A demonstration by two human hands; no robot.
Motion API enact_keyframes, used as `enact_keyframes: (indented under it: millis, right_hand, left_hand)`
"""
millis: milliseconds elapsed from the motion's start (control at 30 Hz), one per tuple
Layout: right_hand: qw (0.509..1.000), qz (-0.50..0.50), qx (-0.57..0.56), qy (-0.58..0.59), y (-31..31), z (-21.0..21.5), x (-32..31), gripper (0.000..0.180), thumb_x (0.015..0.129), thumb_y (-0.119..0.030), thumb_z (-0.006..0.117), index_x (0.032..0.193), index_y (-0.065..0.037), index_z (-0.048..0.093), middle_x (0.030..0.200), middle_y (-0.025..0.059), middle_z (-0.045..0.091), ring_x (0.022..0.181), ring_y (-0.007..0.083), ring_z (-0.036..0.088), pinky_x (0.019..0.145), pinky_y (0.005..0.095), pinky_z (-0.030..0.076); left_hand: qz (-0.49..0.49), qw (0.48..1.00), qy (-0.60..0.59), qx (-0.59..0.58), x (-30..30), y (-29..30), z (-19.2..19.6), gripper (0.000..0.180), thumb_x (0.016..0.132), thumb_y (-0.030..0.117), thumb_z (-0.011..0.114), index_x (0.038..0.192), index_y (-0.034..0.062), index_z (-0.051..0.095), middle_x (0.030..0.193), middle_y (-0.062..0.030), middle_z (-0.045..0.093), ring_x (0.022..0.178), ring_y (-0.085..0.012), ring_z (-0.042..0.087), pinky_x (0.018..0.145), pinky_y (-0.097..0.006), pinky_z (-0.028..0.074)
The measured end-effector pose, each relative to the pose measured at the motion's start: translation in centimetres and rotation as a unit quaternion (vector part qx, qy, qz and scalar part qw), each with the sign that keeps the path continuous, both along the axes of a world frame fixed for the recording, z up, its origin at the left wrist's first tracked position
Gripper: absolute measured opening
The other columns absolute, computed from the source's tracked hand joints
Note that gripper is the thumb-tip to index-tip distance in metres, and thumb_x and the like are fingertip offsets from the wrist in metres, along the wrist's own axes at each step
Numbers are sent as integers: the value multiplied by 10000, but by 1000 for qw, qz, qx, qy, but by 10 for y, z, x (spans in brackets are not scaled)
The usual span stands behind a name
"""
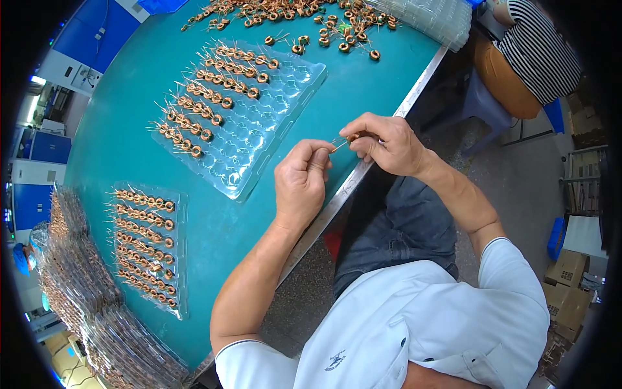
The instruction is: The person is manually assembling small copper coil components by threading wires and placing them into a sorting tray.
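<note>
Near the table's front edge, a small copper-wound ring coil (353,137) sits between the fingertips of my right hand (393,148). My left hand (302,180) pinches the thin wire leads that run out from it. Just beyond my left hand lies a clear plastic tray (269,146) with round pockets. Rows of similar coils (207,97) fill its left and far pockets, their leads pointing left; the pockets on my side hold none. Fingers hide part of the held coil.
A loose heap of coils (285,10) covers the table's far side. A second filled tray (183,253) lies at left, beside tall stacks of filled trays (107,311). Nested clear trays (431,19) stand at the far right corner. Another person (538,55) sits on a stool (483,107) at right.
</note>
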State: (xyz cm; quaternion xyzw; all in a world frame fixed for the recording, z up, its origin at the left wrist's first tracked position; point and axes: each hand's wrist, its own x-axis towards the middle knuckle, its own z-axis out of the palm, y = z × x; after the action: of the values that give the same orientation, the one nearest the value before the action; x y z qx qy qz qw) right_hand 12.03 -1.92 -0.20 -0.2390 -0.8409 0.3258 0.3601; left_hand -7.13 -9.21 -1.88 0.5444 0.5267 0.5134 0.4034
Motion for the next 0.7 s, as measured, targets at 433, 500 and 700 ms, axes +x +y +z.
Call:
enact_keyframes:
  millis: [433,500,700]
  right_hand:
    - [967,-28,-245,61,-7,-3,3,150,963,-75,582,1086,11,596,808,60,665,645,88,638,551,220,546]
    - [915,9,-361,180,-10,-5,-1,200,985,-117,566,1143,6,559,861,80,665,696,99,641,578,228,555]
    - [897,67,-375,224,-14,-10,-12,285,984,-195,576,1187,-4,517,890,83,647,723,115,641,590,231,556]
  left_hand:
    - [8,999,-38,37,2,3,1,257,887,27,678,1136,20,613,941,-47,621,725,-102,567,602,-235,458]
    - [15,998,-49,19,2,3,3,402,915,102,676,1275,6,526,1021,-46,613,747,-82,563,588,-216,456]
    - [-71,997,-43,2,-6,6,1,240,917,160,681,1104,9,695,929,-59,650,719,-91,564,614,-224,459]
